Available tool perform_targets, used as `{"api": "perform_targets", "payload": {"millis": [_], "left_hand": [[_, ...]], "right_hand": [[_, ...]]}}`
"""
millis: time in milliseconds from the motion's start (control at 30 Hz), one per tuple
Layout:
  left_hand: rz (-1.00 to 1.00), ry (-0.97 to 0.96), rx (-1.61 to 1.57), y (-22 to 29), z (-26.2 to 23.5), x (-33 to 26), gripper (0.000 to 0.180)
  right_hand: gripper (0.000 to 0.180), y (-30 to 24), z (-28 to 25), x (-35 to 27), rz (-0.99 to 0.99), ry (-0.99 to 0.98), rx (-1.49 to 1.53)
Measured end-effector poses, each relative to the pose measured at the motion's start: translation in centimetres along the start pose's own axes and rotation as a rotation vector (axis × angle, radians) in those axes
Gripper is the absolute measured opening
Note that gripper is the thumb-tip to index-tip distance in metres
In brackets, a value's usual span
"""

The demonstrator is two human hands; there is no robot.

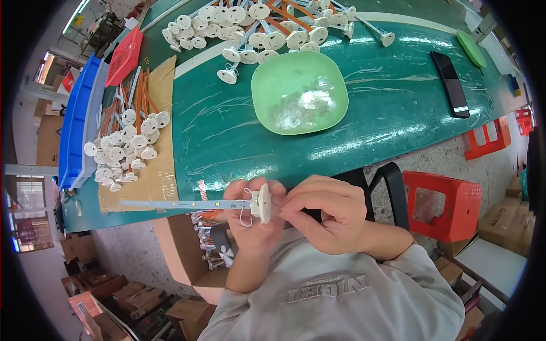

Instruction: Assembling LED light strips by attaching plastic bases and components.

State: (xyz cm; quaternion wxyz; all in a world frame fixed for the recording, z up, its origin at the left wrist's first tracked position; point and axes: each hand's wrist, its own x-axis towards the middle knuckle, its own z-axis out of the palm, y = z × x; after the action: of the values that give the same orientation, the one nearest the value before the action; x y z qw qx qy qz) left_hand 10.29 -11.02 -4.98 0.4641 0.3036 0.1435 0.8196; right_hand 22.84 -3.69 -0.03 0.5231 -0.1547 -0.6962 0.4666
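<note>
My left hand (257, 236) is closed around an LED light strip with a white round base (264, 203). The strip lies nearly level, its thin board with small yellow LEDs pointing left. A thin white wire loops out beside the base. With thumb and forefinger pinched together, my right hand (333, 213) is at the flat outer face of the base; whatever is between those fingertips is too small to make out. Beyond the hands stands a light green bowl (296, 65) holding many small clear pieces.
More strips with white round bases (236, 17) are heaped at the far side; another heap (128, 142) lies on cardboard (165, 187) at left. Left of it are a blue tray (77, 131) and red basket (126, 57). A black phone (449, 85) lies right. Red stools (446, 207) stand beside the table.
</note>
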Motion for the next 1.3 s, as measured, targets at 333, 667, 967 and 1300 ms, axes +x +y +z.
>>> {"api": "perform_targets", "payload": {"millis": [333,667,967,1300], "left_hand": [[0.010,0.064,0.264,0.2,-0.1,0.4,0.065],[0.015,0.012,0.454,0.3,-1.0,0.7,0.064],[0.057,-0.099,0.488,0.6,-1.3,1.1,0.057],[-0.056,0.048,0.387,0.8,-0.5,0.0,0.060]], "right_hand": [[0.013,-0.2,-1.1,-0.1,0.028,-0.009,-0.007],[0.013,0.1,-1.7,0.3,0.181,-0.073,0.057],[0.012,-0.3,-2.0,0.3,0.244,-0.121,0.046],[0.014,-0.3,-1.2,0.4,0.140,-0.160,0.093]]}}
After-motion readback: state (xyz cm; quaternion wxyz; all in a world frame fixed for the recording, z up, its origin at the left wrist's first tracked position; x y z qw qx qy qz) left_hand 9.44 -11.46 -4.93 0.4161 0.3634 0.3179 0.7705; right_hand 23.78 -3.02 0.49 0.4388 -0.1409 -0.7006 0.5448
